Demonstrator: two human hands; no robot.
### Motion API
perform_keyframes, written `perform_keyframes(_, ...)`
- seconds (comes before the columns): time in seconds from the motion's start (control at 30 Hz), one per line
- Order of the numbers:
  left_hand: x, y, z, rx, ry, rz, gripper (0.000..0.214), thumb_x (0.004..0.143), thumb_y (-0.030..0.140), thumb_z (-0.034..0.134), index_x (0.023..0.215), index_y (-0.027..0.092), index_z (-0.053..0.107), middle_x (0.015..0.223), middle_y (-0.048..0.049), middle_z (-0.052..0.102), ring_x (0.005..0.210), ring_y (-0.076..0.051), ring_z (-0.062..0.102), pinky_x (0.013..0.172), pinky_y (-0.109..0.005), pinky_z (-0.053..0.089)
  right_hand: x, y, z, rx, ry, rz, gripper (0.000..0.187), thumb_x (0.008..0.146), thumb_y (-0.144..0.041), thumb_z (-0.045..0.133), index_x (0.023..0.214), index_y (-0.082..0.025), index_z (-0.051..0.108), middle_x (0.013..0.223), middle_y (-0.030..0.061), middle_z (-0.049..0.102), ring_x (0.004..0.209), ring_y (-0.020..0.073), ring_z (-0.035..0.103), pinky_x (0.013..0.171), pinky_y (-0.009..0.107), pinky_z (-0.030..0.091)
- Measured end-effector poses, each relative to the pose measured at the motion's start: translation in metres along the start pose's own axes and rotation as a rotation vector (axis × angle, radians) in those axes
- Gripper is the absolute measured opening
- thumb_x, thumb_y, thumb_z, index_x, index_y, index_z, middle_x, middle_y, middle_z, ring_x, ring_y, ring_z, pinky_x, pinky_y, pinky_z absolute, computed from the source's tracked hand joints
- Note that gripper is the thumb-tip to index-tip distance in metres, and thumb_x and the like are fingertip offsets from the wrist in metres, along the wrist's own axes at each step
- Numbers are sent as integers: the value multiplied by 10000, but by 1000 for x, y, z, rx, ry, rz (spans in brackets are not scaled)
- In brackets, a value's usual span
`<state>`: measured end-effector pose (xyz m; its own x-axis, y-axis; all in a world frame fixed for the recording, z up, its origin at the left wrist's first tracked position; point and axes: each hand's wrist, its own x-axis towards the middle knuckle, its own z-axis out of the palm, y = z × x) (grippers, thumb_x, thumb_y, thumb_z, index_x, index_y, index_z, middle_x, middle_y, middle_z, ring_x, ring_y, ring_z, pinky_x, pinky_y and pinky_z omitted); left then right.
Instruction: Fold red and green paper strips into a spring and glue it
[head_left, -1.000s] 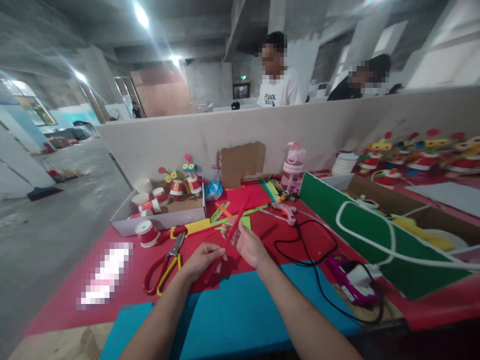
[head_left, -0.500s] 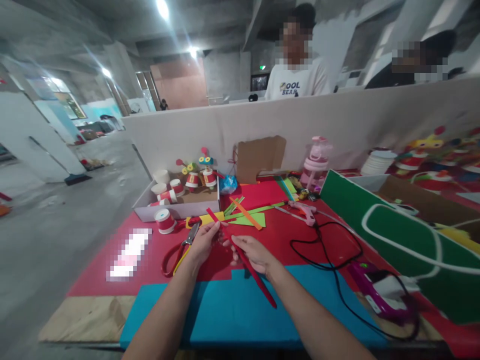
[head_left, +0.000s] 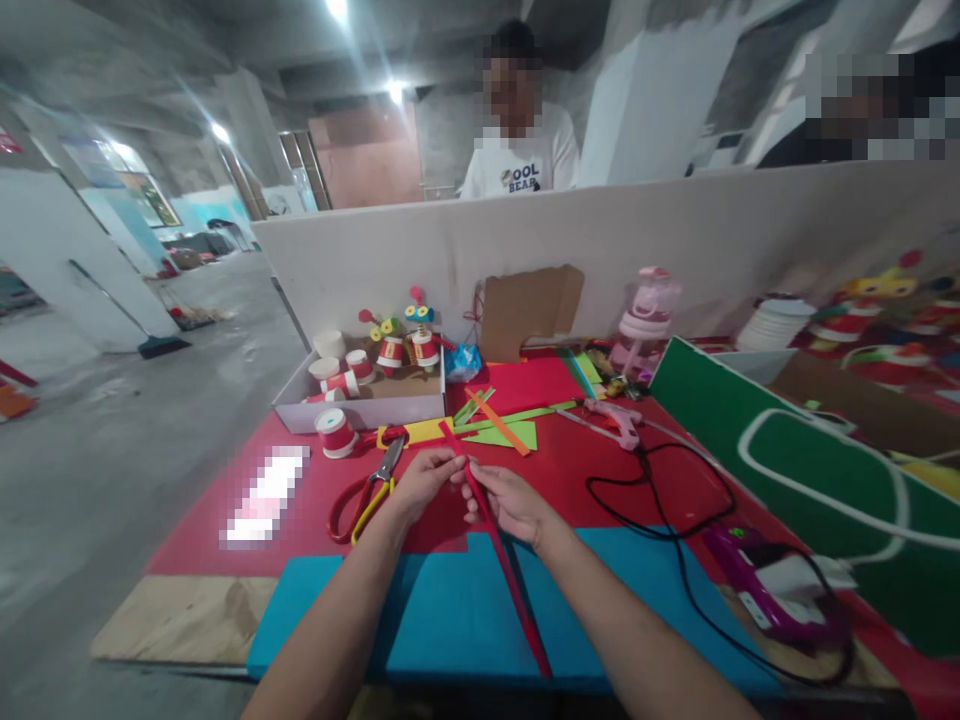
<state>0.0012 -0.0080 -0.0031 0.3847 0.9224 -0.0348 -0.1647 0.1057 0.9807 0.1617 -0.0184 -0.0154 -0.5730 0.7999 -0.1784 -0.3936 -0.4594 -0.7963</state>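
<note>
Both of my hands pinch one long red strip (head_left: 504,570) above the table. My left hand (head_left: 424,480) grips it near its upper end, fingers closed. My right hand (head_left: 510,500) holds it just below that, fingers closed round it. The strip runs down toward me over the blue sheet (head_left: 457,620). Red-and-yellow scissors (head_left: 366,495) lie just left of my left hand on the red sheet (head_left: 300,520).
A white box (head_left: 360,405) with paper-cup figures stands behind the scissors, with one red cup (head_left: 335,433) in front of it. Coloured strips (head_left: 499,425), a glue gun (head_left: 616,420) with a black cord, a purple tool (head_left: 757,585) and a green board (head_left: 795,470) lie to the right. Two people stand behind the partition.
The red strip has swung from pointing up and away to pointing down toward me. My hands have come closer together on its upper end. The camera view shifted.
</note>
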Motion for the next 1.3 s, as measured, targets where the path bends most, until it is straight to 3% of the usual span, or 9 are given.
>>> perform_keyframes(0.2,0,1,-1,-117,49,2,256,727,360,692,753,122,600,612,-5,547,577,-104,535,561,-215,391,4,6,2,-114,126,-120,322,758,-453,660,806,-136,630,639,-8,584,483,87,548,539,287,553)
perform_keyframes(0.43,4,-4,-4,-3,141,2,332,705,410,705,637,96,620,513,6,515,481,-66,446,497,-206,302,6,12,3,-356,179,-151,399,750,-535,621,715,-139,584,527,-7,590,449,118,586,479,243,507)
perform_keyframes(0.67,1,-2,-4,10,96,-4,331,695,423,718,687,98,653,543,-11,531,505,-87,453,514,-230,310,3,8,-1,-65,26,-58,305,778,-416,667,857,-122,649,732,39,654,601,122,648,654,293,566)
perform_keyframes(0.8,0,0,1,82,111,21,329,684,416,729,607,111,633,546,-18,538,509,-83,433,521,-244,303,4,5,-3,18,63,-4,274,832,-379,620,813,-107,651,691,42,647,561,117,641,618,278,569)
perform_keyframes(0.93,0,-1,0,91,99,-2,328,691,432,719,656,111,660,578,-30,577,518,-80,459,528,-238,310,4,6,-4,42,81,13,234,822,-339,642,782,-108,647,679,37,644,550,109,634,604,260,569)
perform_keyframes(1.3,2,-3,0,27,104,-55,354,683,430,728,774,89,696,598,-25,579,498,-66,460,500,-216,296,5,8,2,-59,155,-120,260,797,-365,652,730,-115,639,606,22,619,489,102,601,541,245,553)
